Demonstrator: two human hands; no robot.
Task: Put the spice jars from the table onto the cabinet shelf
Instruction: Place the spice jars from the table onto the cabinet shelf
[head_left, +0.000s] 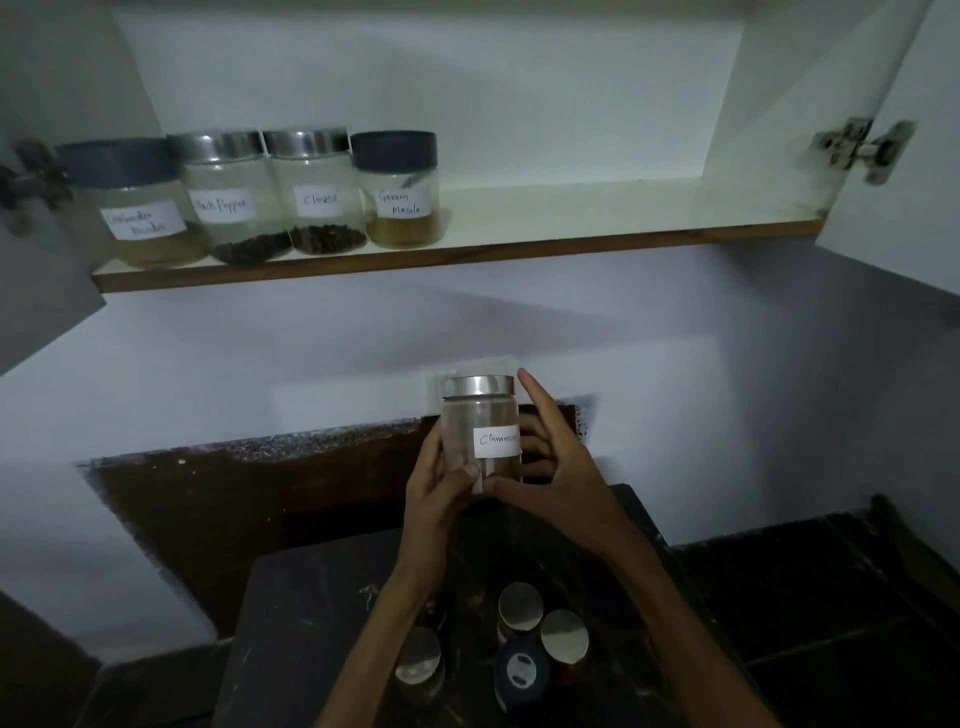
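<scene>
Between the shelf above and the bench (311, 623) below, a cinnamon jar (480, 431) is held upright in both hands; the left hand (436, 493) wraps its lower left side with the thumb across the front, so that grip is closed on the jar; the right hand (556, 467) cups the right side, thumb at the base, fingers curled behind the glass, forefinger raised beside the steel lid.

Up on the cabinet shelf (571, 208) four jars (270, 197) already stand in a row at the left, touching or nearly so, labels forward; the shelf to their right is free.

Down on the bench four more jars (519, 639) wait in a close cluster at the near edge.

By my judgement the job is about half done: four shelved, one on its way, four left.
</scene>
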